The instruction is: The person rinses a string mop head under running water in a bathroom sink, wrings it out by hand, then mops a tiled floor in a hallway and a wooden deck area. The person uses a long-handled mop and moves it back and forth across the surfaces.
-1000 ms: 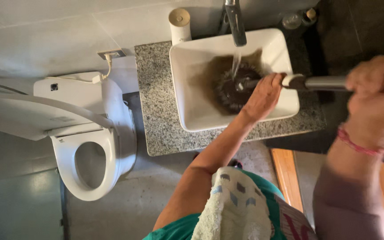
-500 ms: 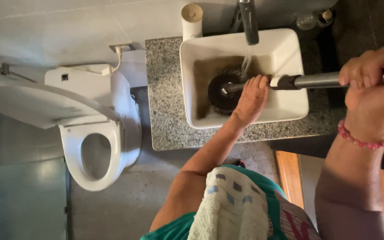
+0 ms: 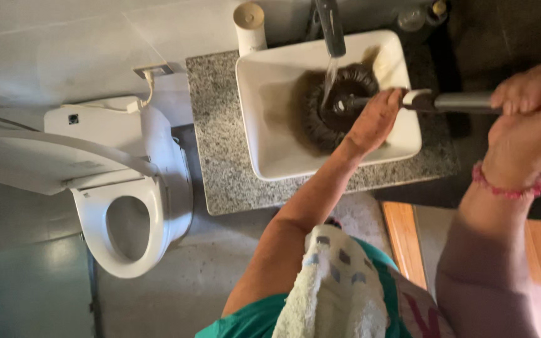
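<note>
A dark round mop head [image 3: 320, 119] lies in a white rectangular sink [image 3: 264, 131], with water [image 3: 329, 78] running onto it from the faucet [image 3: 331, 25]. My left hand [image 3: 376, 119] grips the mop head where it joins the handle, and its fingers are partly hidden in the strands. At the right edge, my right hand [image 3: 533, 119], with a red bead bracelet at the wrist, is closed around the grey metal mop handle [image 3: 464, 101]. The handle runs across the sink's rim.
The sink sits on a speckled granite counter [image 3: 220, 163]. A white toilet [image 3: 126, 213] with its lid raised stands to the left. A paper roll [image 3: 250, 25] and small bottles [image 3: 421, 15] stand by the faucet. A patterned towel [image 3: 333, 288] hangs over my shoulder, above wooden flooring [image 3: 405, 241].
The view has shifted slightly. Both hands keep their hold while the mop head shifts a little under the running water.
</note>
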